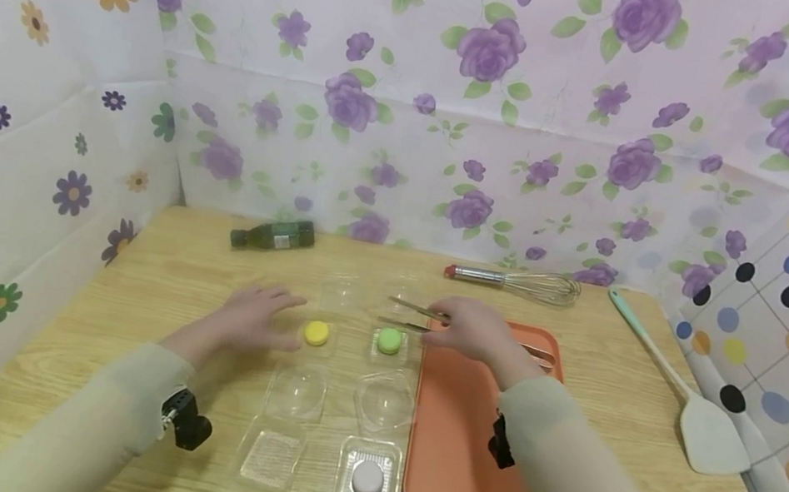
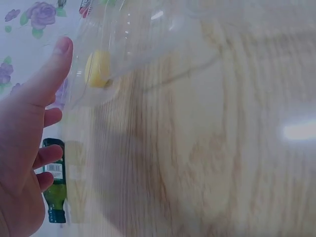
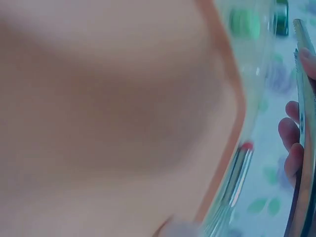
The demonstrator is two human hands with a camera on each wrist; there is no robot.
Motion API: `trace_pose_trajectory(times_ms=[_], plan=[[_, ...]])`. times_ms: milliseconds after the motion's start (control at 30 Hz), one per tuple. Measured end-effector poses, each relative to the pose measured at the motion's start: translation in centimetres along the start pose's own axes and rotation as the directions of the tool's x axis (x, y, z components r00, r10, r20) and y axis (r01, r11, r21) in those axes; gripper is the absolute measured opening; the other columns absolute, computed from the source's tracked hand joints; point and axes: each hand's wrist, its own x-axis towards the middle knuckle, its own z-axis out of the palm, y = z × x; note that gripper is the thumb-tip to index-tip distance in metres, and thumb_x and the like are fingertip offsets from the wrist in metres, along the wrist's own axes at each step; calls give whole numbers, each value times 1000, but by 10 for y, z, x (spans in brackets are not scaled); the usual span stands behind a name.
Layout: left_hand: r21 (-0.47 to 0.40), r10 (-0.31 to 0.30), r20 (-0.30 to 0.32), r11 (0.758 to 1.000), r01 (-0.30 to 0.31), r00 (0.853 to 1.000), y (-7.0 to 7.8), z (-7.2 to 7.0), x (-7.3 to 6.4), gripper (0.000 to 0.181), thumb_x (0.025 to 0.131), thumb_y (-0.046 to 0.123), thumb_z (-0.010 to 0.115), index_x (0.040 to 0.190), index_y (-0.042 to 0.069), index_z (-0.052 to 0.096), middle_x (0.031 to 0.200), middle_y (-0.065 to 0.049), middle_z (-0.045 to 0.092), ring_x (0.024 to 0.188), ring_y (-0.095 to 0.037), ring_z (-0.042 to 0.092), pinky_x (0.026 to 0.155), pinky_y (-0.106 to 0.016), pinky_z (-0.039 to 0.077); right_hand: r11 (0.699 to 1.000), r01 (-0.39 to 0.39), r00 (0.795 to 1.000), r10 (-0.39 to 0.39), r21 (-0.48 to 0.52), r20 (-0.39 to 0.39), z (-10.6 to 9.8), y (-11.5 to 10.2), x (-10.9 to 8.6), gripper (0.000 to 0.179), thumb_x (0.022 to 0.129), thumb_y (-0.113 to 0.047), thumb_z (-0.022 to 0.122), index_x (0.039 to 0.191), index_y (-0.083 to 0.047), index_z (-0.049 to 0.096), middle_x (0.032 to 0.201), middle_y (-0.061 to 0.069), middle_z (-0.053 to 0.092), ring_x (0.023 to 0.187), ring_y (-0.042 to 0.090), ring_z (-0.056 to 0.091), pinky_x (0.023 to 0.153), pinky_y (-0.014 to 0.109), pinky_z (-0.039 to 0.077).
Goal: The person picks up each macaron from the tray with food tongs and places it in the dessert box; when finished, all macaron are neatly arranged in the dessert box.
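Note:
My right hand (image 1: 473,333) grips metal tongs (image 3: 305,113), whose two arms stand apart with nothing between the tips. The tips reach left over the tray's edge, behind a green macaron (image 1: 390,340) in a clear plastic box. My left hand (image 1: 251,318) hovers with fingers extended, just left of a yellow macaron (image 1: 316,333), also in clear plastic. In the left wrist view this yellow macaron (image 2: 98,69) shows beyond the thumb, and the hand holds nothing. Nearer the front, a pale lilac macaron (image 1: 368,478) sits in another clear box (image 1: 341,482).
An orange tray (image 1: 456,456) lies under the right forearm. Clear lids (image 1: 298,392) and an upturned plastic piece (image 1: 271,457) stand between the arms. A dark green bottle (image 1: 273,236), a whisk (image 1: 514,282) and a spatula (image 1: 712,434) lie around the table edges.

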Motion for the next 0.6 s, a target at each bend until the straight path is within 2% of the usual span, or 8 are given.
trace_pose_trajectory(times_ms=[100,233,433,600], plan=[[-9,-27,12,1000,27,1000,-2,-1,-6,78,77,50,71,139,11,44,144,-17,38,134,-46,20,103,-66,8,999,-40,999,40,20,-3,-4,23,-10,60,82,-50,66,130,-16,56,124,4,59,103,22,59,82,44,48],[-11,-33,29,999,33,999,0,-3,-15,82,73,52,73,139,13,44,145,-15,37,133,-49,18,100,-70,11,997,-70,997,70,37,-9,-10,48,-25,63,82,-50,66,131,-13,54,124,8,59,105,26,58,83,47,48],[-18,-18,66,1000,19,998,8,-3,-26,87,69,54,75,140,14,43,144,-13,39,128,-46,30,98,-69,18,995,-99,994,100,25,-35,-13,75,-42,61,83,-49,65,130,-12,55,122,10,59,104,28,58,81,49,47],[11,40,84,999,-41,996,14,-2,-37,95,65,54,78,141,11,40,143,-14,39,126,-42,35,100,-65,21,992,-123,991,124,26,-51,-14,90,-52,62,82,-51,65,129,-11,57,119,11,60,99,28,58,76,48,48]])
